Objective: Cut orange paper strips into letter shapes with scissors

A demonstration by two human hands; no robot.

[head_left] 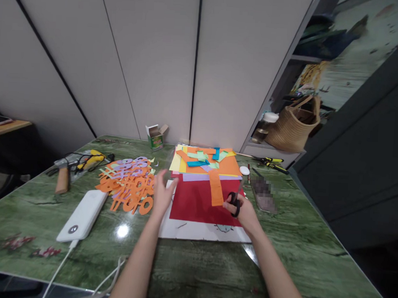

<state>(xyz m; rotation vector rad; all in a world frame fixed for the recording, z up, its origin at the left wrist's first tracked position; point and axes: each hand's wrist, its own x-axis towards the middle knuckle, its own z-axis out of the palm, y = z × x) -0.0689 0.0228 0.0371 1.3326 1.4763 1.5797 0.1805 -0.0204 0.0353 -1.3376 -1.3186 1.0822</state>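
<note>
Black-handled scissors (235, 204) are gripped in my right hand (245, 213), blades pointing away from me. Just left of them an orange paper strip (216, 188) lies over a red sheet (195, 202); whether my right fingertips touch its edge I cannot tell. My left hand (163, 193) is open, thumb and fingers apart, with nothing in it. It hovers between the red sheet's left edge and a pile of orange, purple and green paper cut-outs (132, 183). Behind the red sheet, orange and yellow sheets (229, 169) carry several small coloured scraps (198, 164).
A white power bank (83, 216) with a cable lies at left, near a wooden handle (62, 180) and a yellow tool (92, 159). A small green box (156, 137) stands at the back. Pliers (272, 162) and a pixelated object (263, 193) lie at right.
</note>
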